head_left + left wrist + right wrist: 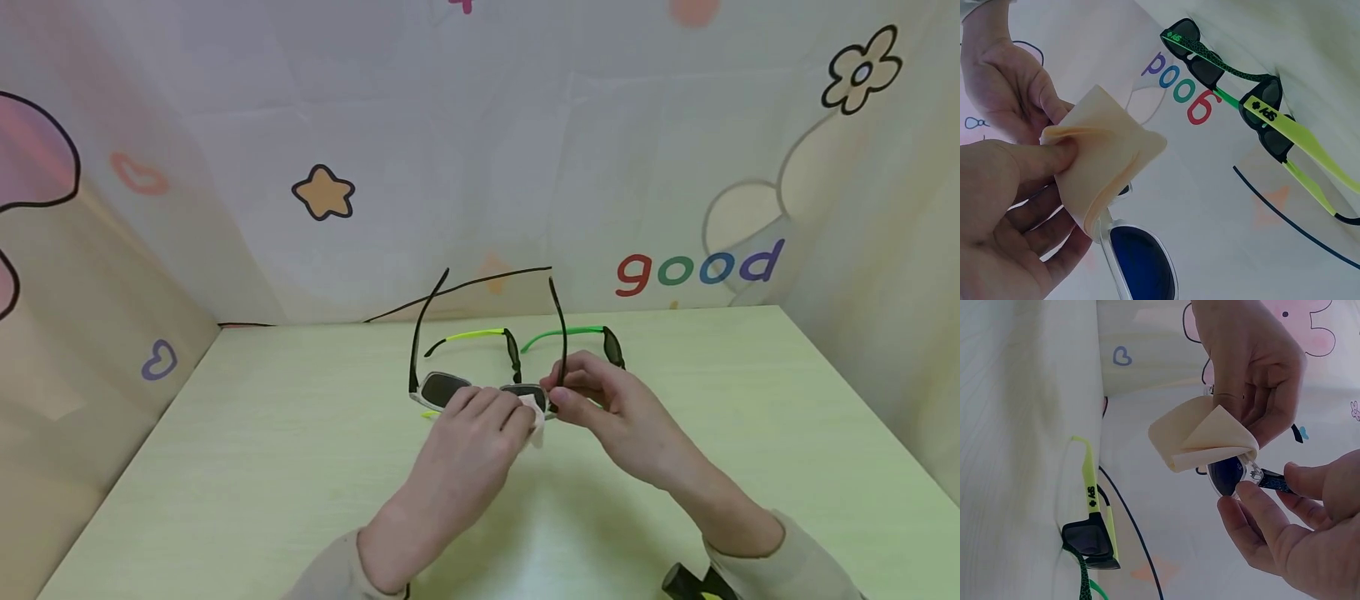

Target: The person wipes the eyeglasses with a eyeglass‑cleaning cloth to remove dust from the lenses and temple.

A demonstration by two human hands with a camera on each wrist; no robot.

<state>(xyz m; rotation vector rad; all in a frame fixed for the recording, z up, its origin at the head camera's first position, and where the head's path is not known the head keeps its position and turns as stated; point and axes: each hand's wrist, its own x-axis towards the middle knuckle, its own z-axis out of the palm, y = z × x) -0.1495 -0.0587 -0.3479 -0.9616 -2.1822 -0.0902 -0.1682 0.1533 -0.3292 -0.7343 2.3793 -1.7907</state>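
In the head view, clear-framed sunglasses [444,390] with dark lenses and black temples are held up above the table, temples pointing up and away. My left hand [472,450] pinches a cream cloth [1110,150] with thumb and fingers. That folded cloth [1204,437] lies over part of the frame and one lens, and a blue-tinted lens [1227,477] shows below it in the right wrist view. My right hand [637,425] grips the sunglasses at the right hinge, its thumb and fingers around the patterned temple [1275,481]. The bridge is hidden behind the left hand and cloth.
Behind the hands stand sunglasses with yellow temples [476,334] and sunglasses with green temples [573,331] on the pale table [225,467]. A printed curtain [450,167] rises at the table's back edge. A black object [681,582] shows near the right sleeve.
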